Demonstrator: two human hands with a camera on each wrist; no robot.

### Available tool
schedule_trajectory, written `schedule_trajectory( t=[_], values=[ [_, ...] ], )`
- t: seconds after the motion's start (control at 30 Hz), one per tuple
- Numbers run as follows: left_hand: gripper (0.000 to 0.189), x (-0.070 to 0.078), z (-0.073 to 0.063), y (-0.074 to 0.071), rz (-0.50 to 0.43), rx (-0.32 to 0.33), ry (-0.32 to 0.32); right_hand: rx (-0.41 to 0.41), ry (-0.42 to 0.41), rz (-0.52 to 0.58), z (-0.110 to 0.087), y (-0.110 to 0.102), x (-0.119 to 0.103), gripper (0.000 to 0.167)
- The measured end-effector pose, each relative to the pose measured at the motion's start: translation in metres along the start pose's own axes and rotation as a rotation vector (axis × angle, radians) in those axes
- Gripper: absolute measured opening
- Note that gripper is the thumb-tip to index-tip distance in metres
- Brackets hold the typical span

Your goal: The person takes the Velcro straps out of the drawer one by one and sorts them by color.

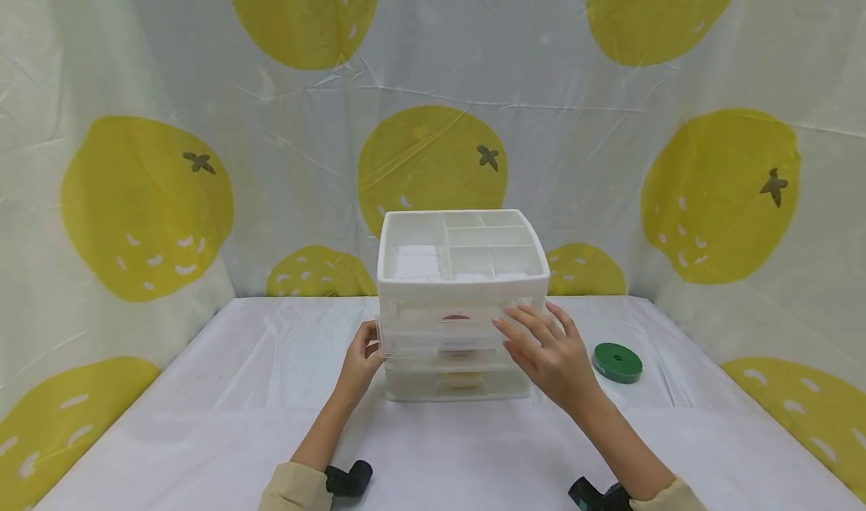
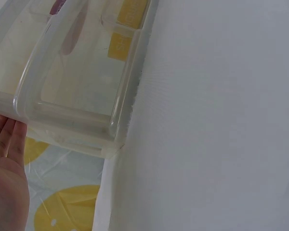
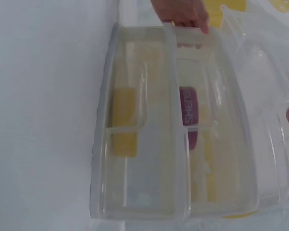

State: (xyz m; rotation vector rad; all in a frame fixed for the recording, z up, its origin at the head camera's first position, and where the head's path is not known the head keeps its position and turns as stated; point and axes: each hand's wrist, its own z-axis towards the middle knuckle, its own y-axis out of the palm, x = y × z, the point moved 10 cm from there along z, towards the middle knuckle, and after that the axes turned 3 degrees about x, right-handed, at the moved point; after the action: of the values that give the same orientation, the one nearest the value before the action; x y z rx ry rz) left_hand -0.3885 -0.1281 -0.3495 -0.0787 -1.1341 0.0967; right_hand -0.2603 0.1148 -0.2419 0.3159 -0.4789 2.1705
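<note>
A white drawer unit (image 1: 463, 279) with a compartmented top tray and clear drawers stands on the table. Its upper clear drawer (image 1: 413, 340) appears to sit slightly forward of the others. At the unit's left side, my left hand (image 1: 358, 364) touches the end of a drawer with its fingers. Those fingers (image 2: 16, 139) lie against the side wall in the left wrist view. My right hand (image 1: 551, 349) hovers at the front right of the upper drawer, fingers spread; contact is unclear. Through the right wrist view, a purple label (image 3: 188, 108) and a yellow label (image 3: 124, 120) show on the lower drawers.
To the right of the unit lies a flat green disc (image 1: 617, 362) with a small centre hole. A white cloth (image 1: 237, 391) covers the table. Behind hangs a curtain (image 1: 541, 165) printed with yellow lemons.
</note>
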Motion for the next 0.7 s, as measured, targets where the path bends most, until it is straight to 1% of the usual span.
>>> schedule_trajectory(
  t=[0.07, 0.13, 0.23, 0.3, 0.33, 0.47, 0.6, 0.7],
  values=[
    [0.036, 0.007, -0.002, 0.001, -0.009, -0.004, -0.011, -0.026, 0.023, -0.011, -0.002, 0.005, 0.0, 0.031],
    [0.036, 0.007, -0.002, 0.001, -0.019, -0.006, -0.024, -0.051, 0.046, -0.017, -0.003, 0.009, 0.0, 0.033],
    [0.036, 0.007, -0.002, 0.001, -0.002, 0.001, -0.023, -0.104, 0.077, -0.039, -0.007, 0.016, 0.002, 0.037],
    [0.036, 0.0, 0.001, 0.0, -0.001, 0.008, -0.006, -0.16, 0.098, -0.06, -0.01, 0.022, 0.003, 0.042],
    [0.036, 0.001, 0.001, 0.0, 0.001, 0.011, 0.007, -0.19, 0.11, -0.071, -0.012, 0.025, 0.003, 0.045],
    [0.035, 0.001, 0.001, 0.0, 0.007, 0.023, 0.018, -0.295, 0.157, -0.112, -0.021, 0.037, 0.006, 0.055],
    [0.036, 0.0, 0.001, -0.001, 0.021, 0.036, 0.012, -0.339, 0.199, -0.125, -0.025, 0.047, 0.008, 0.058],
    [0.036, 0.002, 0.001, -0.001, 0.024, 0.038, 0.018, -0.355, 0.232, -0.127, -0.027, 0.052, 0.01, 0.059]
  ],
)
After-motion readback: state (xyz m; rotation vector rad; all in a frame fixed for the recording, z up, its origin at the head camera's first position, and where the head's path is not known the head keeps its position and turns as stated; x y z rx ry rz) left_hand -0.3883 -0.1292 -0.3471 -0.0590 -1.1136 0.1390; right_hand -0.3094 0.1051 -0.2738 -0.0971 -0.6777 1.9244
